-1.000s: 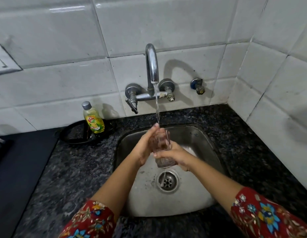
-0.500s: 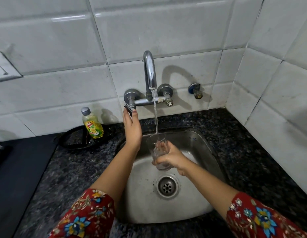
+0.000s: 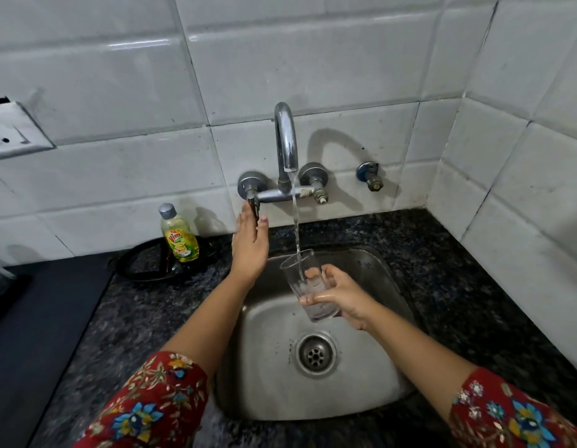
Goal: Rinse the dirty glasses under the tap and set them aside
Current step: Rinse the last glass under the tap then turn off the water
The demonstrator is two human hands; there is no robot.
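Under tap [image 3: 285, 140] | right hand [image 3: 342, 297] partly hides glass [image 3: 300, 270] | left hand [image 3: 250, 247] partly hides lever [image 3: 255, 205]

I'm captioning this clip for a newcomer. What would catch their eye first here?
Water streams from the tap into a clear glass that the right hand holds over the steel sink. The left hand touches the tap's left handle, and a yellow dish-soap bottle stands left of it.
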